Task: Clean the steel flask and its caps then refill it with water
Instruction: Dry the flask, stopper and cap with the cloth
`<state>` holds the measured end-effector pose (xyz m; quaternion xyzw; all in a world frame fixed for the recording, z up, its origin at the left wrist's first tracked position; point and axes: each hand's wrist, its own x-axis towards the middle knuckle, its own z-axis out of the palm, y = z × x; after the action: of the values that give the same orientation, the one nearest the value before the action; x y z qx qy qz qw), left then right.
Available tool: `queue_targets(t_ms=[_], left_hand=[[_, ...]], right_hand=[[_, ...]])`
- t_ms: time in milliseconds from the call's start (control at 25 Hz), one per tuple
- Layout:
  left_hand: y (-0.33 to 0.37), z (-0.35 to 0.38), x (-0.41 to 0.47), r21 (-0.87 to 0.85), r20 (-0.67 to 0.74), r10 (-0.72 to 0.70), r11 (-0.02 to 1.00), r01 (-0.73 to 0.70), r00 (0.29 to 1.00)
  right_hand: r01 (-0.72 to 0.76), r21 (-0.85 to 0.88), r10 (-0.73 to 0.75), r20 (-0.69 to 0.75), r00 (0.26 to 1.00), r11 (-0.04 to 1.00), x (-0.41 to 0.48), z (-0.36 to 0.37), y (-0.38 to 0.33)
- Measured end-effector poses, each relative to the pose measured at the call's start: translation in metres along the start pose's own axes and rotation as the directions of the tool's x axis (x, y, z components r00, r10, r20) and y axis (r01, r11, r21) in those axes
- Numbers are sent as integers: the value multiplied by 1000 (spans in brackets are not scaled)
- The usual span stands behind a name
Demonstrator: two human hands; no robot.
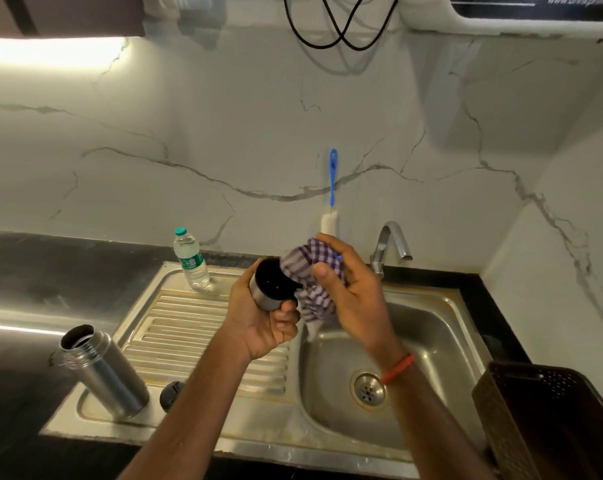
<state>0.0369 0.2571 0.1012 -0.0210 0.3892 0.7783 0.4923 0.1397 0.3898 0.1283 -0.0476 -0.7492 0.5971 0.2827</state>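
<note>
My left hand (pixel 262 320) grips a steel cup-shaped cap (pixel 270 284) with a black inside, its mouth tilted up and toward me, held above the sink's drainboard. My right hand (pixel 353 289) holds a purple checked cloth (pixel 308 278) bunched against the cap's right rim. The open steel flask (pixel 102 368) stands uncapped at the drainboard's front left corner. A small black inner cap (pixel 171 394) lies just right of the flask, partly hidden by my left forearm.
A steel sink (pixel 431 327) with a drain (pixel 367 389) lies below my right arm, and its tap (pixel 390 247) stands behind. A clear plastic water bottle (pixel 191 259) stands at the drainboard's back. A blue-handled bottle brush (pixel 331 199) leans on the marble wall. A dark perforated basket (pixel 542 420) sits at right.
</note>
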Motion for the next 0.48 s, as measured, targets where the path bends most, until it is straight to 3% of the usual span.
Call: queue_targets(t_ms=[160,320,480], left_hand=[[-1,-7,1,-172,-58,91,980,-100,994],[-6,-1,1,-172,-44,172,969,-177,984],[-7,5,-2,-179,52,241,957,-228,969]], right_hand=[[-69,177,87,-94,992,982,5,-17,3],[-104,264,175,-264,948,959,15,-11,-2],[-111,106,138,-300,944,988,10,-4,0]])
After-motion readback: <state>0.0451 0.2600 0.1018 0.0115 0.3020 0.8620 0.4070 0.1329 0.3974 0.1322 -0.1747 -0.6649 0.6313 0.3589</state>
